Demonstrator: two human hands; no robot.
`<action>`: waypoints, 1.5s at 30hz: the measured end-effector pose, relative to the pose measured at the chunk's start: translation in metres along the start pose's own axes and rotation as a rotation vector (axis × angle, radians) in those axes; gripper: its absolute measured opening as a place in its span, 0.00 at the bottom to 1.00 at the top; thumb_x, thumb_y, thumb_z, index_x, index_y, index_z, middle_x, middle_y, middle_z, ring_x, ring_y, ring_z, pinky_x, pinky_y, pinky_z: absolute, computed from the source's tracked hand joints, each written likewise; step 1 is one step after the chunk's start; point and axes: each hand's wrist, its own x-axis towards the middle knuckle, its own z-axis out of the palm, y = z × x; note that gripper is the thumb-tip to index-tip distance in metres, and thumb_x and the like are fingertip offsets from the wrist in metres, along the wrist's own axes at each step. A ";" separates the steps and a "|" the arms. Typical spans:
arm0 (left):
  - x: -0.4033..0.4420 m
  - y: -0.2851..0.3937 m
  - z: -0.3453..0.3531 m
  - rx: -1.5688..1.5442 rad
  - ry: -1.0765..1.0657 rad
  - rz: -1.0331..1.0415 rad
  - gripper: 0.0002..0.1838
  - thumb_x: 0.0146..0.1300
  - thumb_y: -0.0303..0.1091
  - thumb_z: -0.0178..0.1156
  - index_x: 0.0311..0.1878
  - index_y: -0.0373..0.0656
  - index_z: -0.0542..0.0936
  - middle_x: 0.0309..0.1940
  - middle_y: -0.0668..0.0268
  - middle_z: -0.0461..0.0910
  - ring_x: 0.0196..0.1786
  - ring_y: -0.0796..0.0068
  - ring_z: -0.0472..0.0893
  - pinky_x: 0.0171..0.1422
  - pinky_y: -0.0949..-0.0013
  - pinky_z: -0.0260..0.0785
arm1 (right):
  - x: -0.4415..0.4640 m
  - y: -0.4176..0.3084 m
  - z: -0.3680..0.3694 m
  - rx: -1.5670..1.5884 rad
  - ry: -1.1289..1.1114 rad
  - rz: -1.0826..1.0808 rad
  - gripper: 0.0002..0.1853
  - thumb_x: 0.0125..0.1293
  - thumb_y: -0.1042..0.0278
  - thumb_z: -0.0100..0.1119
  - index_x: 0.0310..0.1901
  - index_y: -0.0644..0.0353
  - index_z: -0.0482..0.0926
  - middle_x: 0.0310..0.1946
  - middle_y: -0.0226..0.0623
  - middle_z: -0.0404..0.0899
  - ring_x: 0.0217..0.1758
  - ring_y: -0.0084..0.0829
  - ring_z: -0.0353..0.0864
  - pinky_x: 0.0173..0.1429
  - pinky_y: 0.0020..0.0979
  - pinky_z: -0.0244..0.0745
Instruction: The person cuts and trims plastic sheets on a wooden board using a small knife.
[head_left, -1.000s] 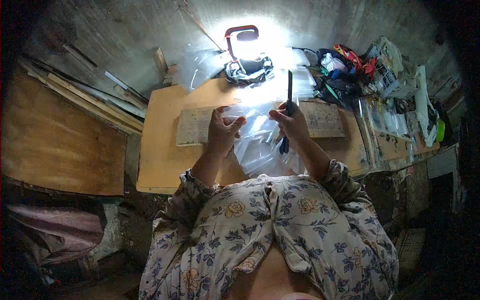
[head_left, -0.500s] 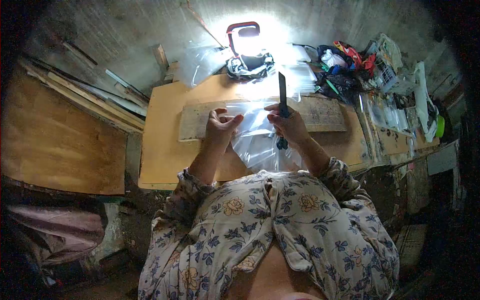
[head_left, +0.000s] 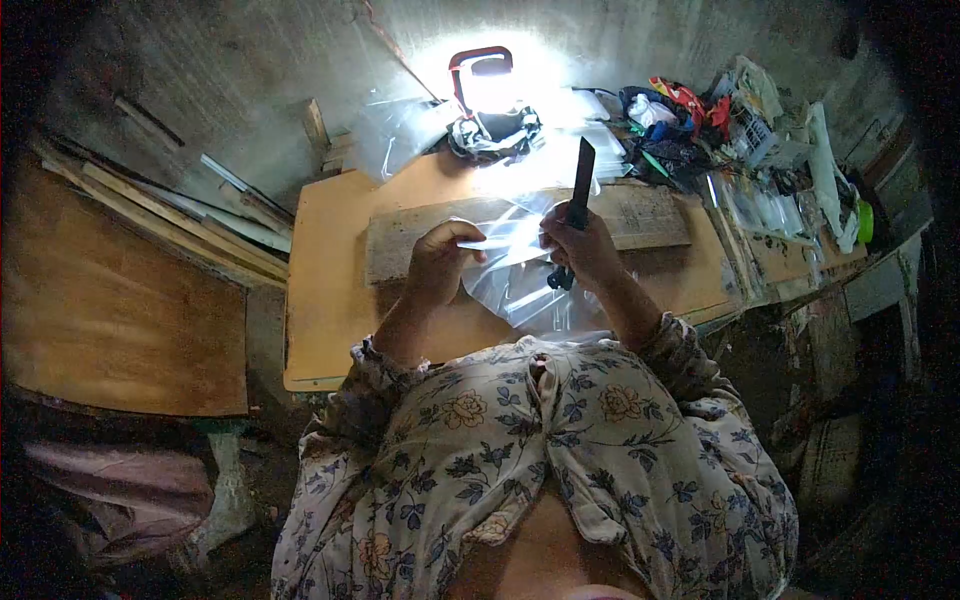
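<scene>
A clear plastic sheet [head_left: 520, 285] stretches between my hands and hangs toward my lap; glare makes it hard to tell whether it is a bag. My left hand [head_left: 440, 262] pinches its left edge between thumb and fingers. With my right hand [head_left: 582, 248] I grip a long, dark knife-like tool [head_left: 584, 175], its flat, slant-tipped end pointing up and its lower end sticking out below my fist. The right fingertips also touch the plastic. Under both hands lies a worn wooden board [head_left: 640, 218].
The board rests on an orange-brown tabletop [head_left: 330, 300]. At the back a bright lamp [head_left: 480, 85] stands near stacked clear plastic [head_left: 595, 150]. Bags and cloths [head_left: 660, 125] pile up at the right, beside a basket [head_left: 765, 140]. Wooden strips [head_left: 180, 225] lean at the left.
The tool has tilted slightly to the right in my right hand. My left fingers have closed more tightly on the plastic, and the stretch between my hands has turned. The view has shifted a little.
</scene>
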 end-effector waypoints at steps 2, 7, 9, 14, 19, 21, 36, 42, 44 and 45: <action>0.001 0.000 -0.008 0.129 -0.026 0.368 0.21 0.59 0.47 0.48 0.30 0.34 0.75 0.27 0.61 0.74 0.33 0.71 0.73 0.43 0.70 0.65 | -0.004 -0.006 0.005 -0.133 -0.002 -0.058 0.07 0.57 0.67 0.54 0.36 0.57 0.75 0.18 0.26 0.71 0.15 0.13 0.62 0.18 0.17 0.58; -0.009 0.029 -0.023 -0.134 -0.126 0.436 0.18 0.61 0.33 0.36 0.34 0.35 0.76 0.28 0.58 0.76 0.34 0.67 0.74 0.47 0.69 0.63 | -0.016 -0.021 0.008 -0.303 -0.167 -0.159 0.08 0.57 0.64 0.54 0.33 0.57 0.78 0.14 0.21 0.67 0.14 0.12 0.60 0.18 0.17 0.55; -0.012 0.020 -0.027 -0.160 0.002 0.326 0.22 0.64 0.38 0.36 0.31 0.35 0.78 0.28 0.57 0.78 0.33 0.65 0.76 0.44 0.70 0.65 | -0.019 -0.020 0.013 -0.167 -0.197 -0.143 0.10 0.57 0.62 0.54 0.35 0.58 0.78 0.13 0.19 0.65 0.14 0.11 0.58 0.18 0.16 0.53; -0.017 0.036 -0.021 0.368 0.015 0.323 0.20 0.63 0.37 0.39 0.28 0.36 0.79 0.30 0.57 0.78 0.33 0.71 0.76 0.41 0.72 0.66 | -0.021 -0.024 0.025 -0.254 -0.124 -0.168 0.12 0.58 0.62 0.52 0.35 0.62 0.78 0.17 0.24 0.71 0.17 0.13 0.62 0.22 0.18 0.58; -0.007 0.042 -0.022 -0.164 0.068 0.207 0.15 0.61 0.35 0.47 0.28 0.35 0.79 0.25 0.65 0.79 0.28 0.79 0.75 0.36 0.76 0.66 | -0.013 -0.043 0.033 -0.319 -0.171 -0.478 0.10 0.57 0.65 0.55 0.31 0.64 0.78 0.28 0.35 0.79 0.33 0.23 0.75 0.44 0.27 0.68; -0.005 0.056 -0.016 0.004 0.112 0.147 0.15 0.61 0.34 0.48 0.27 0.35 0.79 0.25 0.66 0.78 0.28 0.78 0.75 0.36 0.75 0.66 | -0.006 -0.048 0.026 -0.407 -0.219 -0.496 0.10 0.56 0.65 0.55 0.31 0.65 0.78 0.29 0.36 0.79 0.33 0.23 0.75 0.43 0.27 0.68; 0.047 0.023 0.027 0.471 0.164 0.433 0.05 0.42 0.26 0.65 0.23 0.41 0.78 0.25 0.64 0.78 0.29 0.71 0.77 0.36 0.72 0.68 | 0.036 -0.095 0.011 -1.385 -0.310 -0.678 0.12 0.49 0.60 0.59 0.31 0.59 0.76 0.26 0.40 0.76 0.29 0.39 0.77 0.35 0.36 0.72; 0.046 0.024 0.035 0.438 0.175 0.400 0.05 0.43 0.24 0.64 0.25 0.41 0.77 0.25 0.64 0.78 0.29 0.72 0.77 0.34 0.73 0.69 | 0.042 -0.088 0.012 -1.525 -0.309 -0.462 0.11 0.45 0.63 0.62 0.30 0.59 0.77 0.30 0.38 0.77 0.33 0.38 0.76 0.39 0.34 0.71; 0.044 0.029 0.034 0.387 0.158 0.369 0.05 0.43 0.23 0.63 0.25 0.41 0.77 0.25 0.64 0.78 0.29 0.72 0.77 0.35 0.73 0.69 | 0.043 -0.085 0.010 -1.482 -0.322 -0.515 0.11 0.46 0.63 0.61 0.29 0.60 0.77 0.28 0.39 0.77 0.31 0.39 0.76 0.38 0.33 0.71; 0.044 0.033 0.032 0.441 0.133 0.465 0.05 0.44 0.22 0.62 0.25 0.41 0.76 0.25 0.64 0.78 0.30 0.71 0.77 0.35 0.72 0.69 | 0.043 -0.086 0.011 -1.480 -0.322 -0.515 0.11 0.46 0.63 0.61 0.29 0.60 0.77 0.28 0.39 0.77 0.31 0.39 0.76 0.38 0.33 0.71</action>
